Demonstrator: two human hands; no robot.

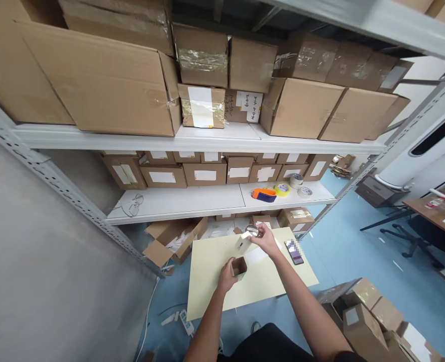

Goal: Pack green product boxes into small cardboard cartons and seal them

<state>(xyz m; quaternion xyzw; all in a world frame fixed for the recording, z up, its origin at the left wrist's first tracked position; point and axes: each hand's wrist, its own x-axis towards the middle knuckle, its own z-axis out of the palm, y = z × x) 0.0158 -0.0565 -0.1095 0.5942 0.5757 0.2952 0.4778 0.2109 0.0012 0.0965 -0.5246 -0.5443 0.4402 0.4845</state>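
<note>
My left hand point(226, 276) is wrapped round a small open box point(239, 266), brown inside with a greenish outer side, tilted so that its opening faces up. My right hand point(265, 240) is closed in a pinch on a small round piece with a dark rim point(251, 230), whose kind I cannot make out. Just below that piece is a small white box point(243, 243) with a dark mark, and I cannot tell whether my right fingers hold it too. Both hands are over a pale yellow table point(207, 281). A white sheet point(256, 254) lies on it beyond the hands.
A phone point(294, 252) lies at the table's right. Behind stands a metal shelf point(177, 200) with cardboard boxes, tape rolls point(282, 189) and an orange and blue tape dispenser point(264, 194). An open carton point(175, 241) is left of the table; more cartons point(365, 322) are at right.
</note>
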